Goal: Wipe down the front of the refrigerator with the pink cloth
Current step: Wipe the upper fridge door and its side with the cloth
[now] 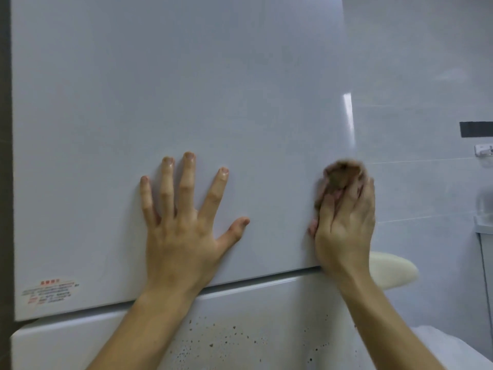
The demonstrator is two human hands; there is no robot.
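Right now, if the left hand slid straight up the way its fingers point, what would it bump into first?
Nothing, as far as the picture shows. The left hand lies flat on the refrigerator door, fingers pointing up, and the door above it is bare to the frame's top.

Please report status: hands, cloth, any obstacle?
Left hand flat on refrigerator door. Right hand presses pink cloth at door's right edge. No obstacle seen.

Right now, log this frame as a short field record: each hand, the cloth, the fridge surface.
left hand: flat on upper door, fingers spread, holding nothing
right hand: pressing pink cloth against the door's right edge, blurred
pink cloth: bunched, darkened at top
lower door: dark specks across it
sticker: upper door, bottom left corner
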